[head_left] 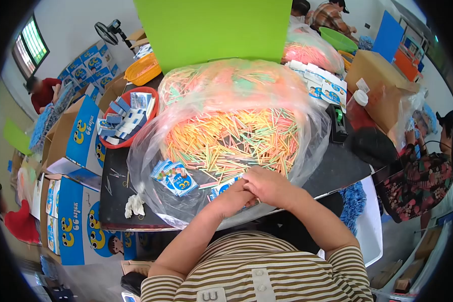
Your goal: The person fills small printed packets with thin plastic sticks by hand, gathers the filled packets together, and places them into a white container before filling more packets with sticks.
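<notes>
A big clear plastic bag lies open on the table, holding a heap of thin pastel sticks (226, 136), yellow, orange, pink and green. My left hand (232, 199) is at the heap's front edge, fingers curled against a small blue-and-white packet (219, 190) that shows partly beyond it. Touching the left fingers, my right hand (268, 185) is closed with its fingers pressed together; what it holds, if anything, is hidden. Two similar printed packets (175, 177) lie overlapping on the plastic to the left.
A red basket (153, 108) of packets stands at the left, beside blue printed cartons (80, 219). Crumpled white tissue (134, 206) lies near the front edge. At the right are a tape dispenser (338, 123) and small boxes (332, 90). A green panel (216, 30) rises behind; other people sit around.
</notes>
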The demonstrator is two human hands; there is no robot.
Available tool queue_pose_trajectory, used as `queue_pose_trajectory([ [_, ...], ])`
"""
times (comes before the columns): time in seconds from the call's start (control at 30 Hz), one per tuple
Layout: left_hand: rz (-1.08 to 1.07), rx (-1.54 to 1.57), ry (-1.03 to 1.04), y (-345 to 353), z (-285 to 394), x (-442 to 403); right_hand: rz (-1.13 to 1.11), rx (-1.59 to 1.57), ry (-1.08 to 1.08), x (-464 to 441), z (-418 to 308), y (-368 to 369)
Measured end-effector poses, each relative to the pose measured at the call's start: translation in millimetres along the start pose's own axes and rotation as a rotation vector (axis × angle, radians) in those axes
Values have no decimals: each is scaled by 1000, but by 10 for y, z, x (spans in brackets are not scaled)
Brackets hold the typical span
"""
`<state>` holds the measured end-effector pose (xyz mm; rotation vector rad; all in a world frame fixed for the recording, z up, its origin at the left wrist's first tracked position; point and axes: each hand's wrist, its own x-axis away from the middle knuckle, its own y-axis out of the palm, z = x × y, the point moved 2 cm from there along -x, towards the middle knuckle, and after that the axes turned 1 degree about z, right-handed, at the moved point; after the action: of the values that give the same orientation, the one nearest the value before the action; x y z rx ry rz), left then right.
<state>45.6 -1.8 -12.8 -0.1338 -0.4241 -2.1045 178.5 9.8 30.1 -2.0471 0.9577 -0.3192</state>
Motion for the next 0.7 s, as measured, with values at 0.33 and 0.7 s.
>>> queue_pose_trajectory([
  [0.33, 710, -1317, 363, -324, 42, 130, 369, 66, 75, 371, 315, 64],
  [0.7, 592, -1323, 238, -393, -68, 60, 344, 19, -70, 42, 222, 249],
])
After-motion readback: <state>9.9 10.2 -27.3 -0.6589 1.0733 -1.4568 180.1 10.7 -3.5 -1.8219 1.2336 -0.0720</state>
